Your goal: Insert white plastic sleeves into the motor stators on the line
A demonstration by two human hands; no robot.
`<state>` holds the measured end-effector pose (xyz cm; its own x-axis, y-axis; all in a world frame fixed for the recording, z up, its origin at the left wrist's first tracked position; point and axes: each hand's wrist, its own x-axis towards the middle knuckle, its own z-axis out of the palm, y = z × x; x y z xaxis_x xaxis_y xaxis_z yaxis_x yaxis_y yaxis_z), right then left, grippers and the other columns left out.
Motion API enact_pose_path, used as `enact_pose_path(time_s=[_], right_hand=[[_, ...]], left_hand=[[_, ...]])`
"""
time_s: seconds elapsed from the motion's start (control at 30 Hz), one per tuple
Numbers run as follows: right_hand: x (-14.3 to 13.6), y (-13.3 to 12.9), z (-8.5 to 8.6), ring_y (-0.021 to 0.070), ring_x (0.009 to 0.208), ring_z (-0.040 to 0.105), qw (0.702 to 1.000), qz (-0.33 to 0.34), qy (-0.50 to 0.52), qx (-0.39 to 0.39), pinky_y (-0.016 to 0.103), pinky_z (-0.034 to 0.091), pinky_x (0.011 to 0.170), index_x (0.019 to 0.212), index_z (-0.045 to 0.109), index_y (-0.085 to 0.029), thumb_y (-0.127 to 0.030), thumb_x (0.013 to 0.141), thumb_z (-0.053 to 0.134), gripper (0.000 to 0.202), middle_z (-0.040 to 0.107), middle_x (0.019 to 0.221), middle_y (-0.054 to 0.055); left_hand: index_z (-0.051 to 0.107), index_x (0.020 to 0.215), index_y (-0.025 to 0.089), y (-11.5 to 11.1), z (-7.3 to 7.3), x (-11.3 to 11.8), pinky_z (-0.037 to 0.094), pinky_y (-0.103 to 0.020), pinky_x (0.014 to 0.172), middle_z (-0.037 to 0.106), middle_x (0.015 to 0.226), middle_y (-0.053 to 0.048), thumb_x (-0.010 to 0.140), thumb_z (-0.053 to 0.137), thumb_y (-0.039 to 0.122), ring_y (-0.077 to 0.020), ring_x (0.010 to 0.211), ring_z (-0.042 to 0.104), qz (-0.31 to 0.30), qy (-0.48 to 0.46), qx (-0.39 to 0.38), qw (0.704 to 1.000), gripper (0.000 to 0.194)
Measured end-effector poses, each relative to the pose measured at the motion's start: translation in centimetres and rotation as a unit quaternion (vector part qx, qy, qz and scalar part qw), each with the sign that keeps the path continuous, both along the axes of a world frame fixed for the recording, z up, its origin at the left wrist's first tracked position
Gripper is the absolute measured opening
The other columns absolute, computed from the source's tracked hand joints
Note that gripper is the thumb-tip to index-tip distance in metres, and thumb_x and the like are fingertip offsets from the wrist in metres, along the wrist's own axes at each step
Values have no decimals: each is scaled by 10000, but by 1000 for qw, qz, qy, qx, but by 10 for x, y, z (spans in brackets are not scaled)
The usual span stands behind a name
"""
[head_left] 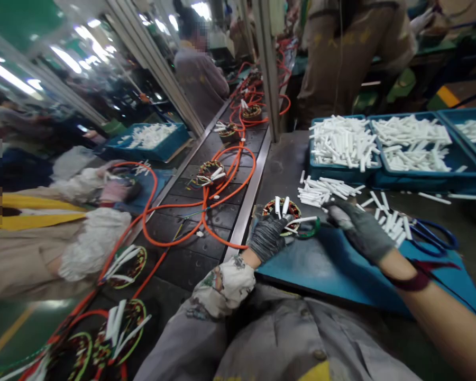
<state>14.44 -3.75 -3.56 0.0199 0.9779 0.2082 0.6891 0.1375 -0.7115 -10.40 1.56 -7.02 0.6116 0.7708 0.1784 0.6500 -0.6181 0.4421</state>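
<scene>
My left hand (267, 238), in a dark grey glove, is closed on the near left side of a wound motor stator (297, 210). Two white sleeves (281, 205) stand up from the stator, and another white sleeve (302, 220) lies slanted toward the right. Green wire loops out at the stator's right. My right hand (359, 230), also gloved, reaches over the blue mat with its fingertips at the edge of a pile of white sleeves (321, 190). Blur hides whether those fingers pinch anything.
Blue trays (343, 168) of white sleeves stand behind the pile. Blue-handled scissors (434, 238) lie right of my right hand. On the left runs a conveyor (222, 206) carrying stators and orange cable (174, 243). Across it, a co-worker's gloved hands (115, 188) work.
</scene>
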Motion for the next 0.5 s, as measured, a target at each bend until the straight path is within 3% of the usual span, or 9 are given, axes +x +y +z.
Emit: enact_pose_path(time_s=[0.13,0.27,0.4,0.47,0.5], right_hand=[[23,-41,-6,315,845,741,999,-7,14,-33,484,609,776,1003,718,-341,-649,895,475,406,779,930,60],[42,-73,-28,379,887,743,998,-50,-7,-38,553,622,772,969,728,-368,-654,839,526,374,788,948,65],[58,-86,-46,364,887,753,999,-7,-54,-6,512,657,747,946,755,-360,-483,898,473,311,792,994,59],[62,-88,-48,336,860,762,995,36,-91,33,450,670,707,953,771,-335,-395,904,466,314,793,1002,52],[63,-87,-48,320,836,766,992,49,-109,49,421,672,689,967,775,-311,-366,905,467,320,794,998,54]], left_hand=[[584,1365,216,14,22,-15,572,-418,970,715,1242,-87,813,782,299,-249,1122,688,49,-151,-125,979,592],[477,1473,246,0,49,-65,569,-394,972,674,1321,-100,868,711,306,-237,1164,671,64,-230,-152,959,652],[505,1451,245,-43,50,-137,582,-412,922,692,1281,-103,854,697,397,-262,1105,694,191,-152,-134,960,645],[559,1401,255,-62,43,-174,579,-423,910,729,1199,-84,795,744,419,-286,1080,701,304,-18,-111,946,654],[578,1384,244,-70,40,-190,570,-430,926,737,1171,-91,781,753,420,-300,1082,698,362,57,-110,924,652]])
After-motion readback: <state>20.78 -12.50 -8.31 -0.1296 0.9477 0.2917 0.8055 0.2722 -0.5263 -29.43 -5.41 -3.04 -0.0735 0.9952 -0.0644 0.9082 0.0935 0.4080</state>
